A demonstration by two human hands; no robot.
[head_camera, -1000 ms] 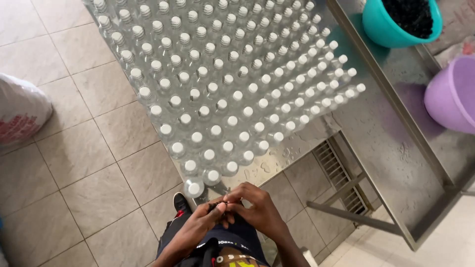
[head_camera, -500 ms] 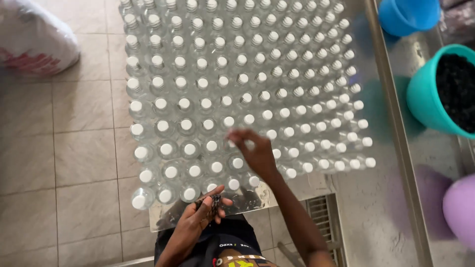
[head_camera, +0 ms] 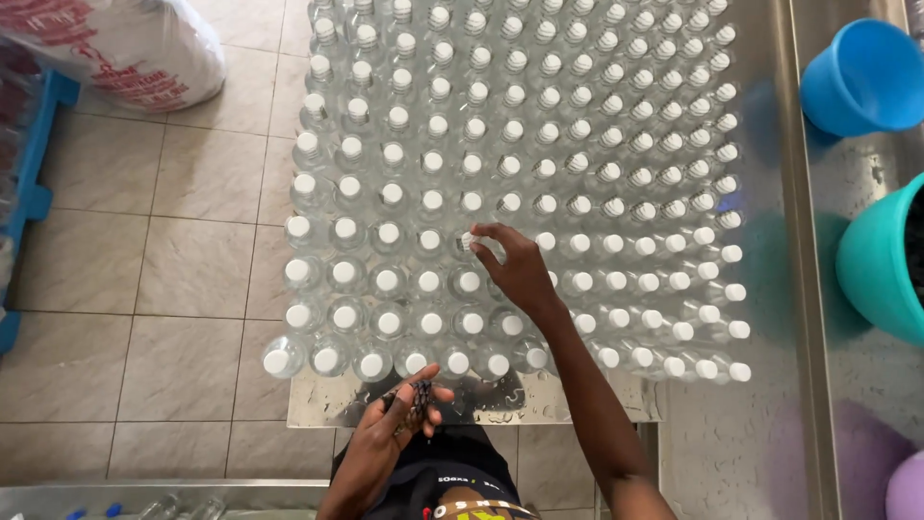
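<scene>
Many clear plastic bottles with white caps (head_camera: 500,183) stand packed in rows on a steel table (head_camera: 770,318). My right hand (head_camera: 515,268) reaches over the near rows, and its fingertips pinch the white cap of one bottle (head_camera: 471,241) in the middle of the block. My left hand (head_camera: 399,414) hovers low by the table's near edge, cupped around a small bunch of dark strips (head_camera: 420,397).
A blue tub (head_camera: 861,82), a teal tub (head_camera: 881,260) and a purple tub (head_camera: 905,486) sit along the right of the table. A white printed sack (head_camera: 125,48) lies on the tiled floor (head_camera: 173,289) at top left, beside a blue pallet (head_camera: 34,183).
My right hand left my left hand and stretched forward over the bottles onto one cap. The view moved in closer over the bottle block. My left hand stayed near my body.
</scene>
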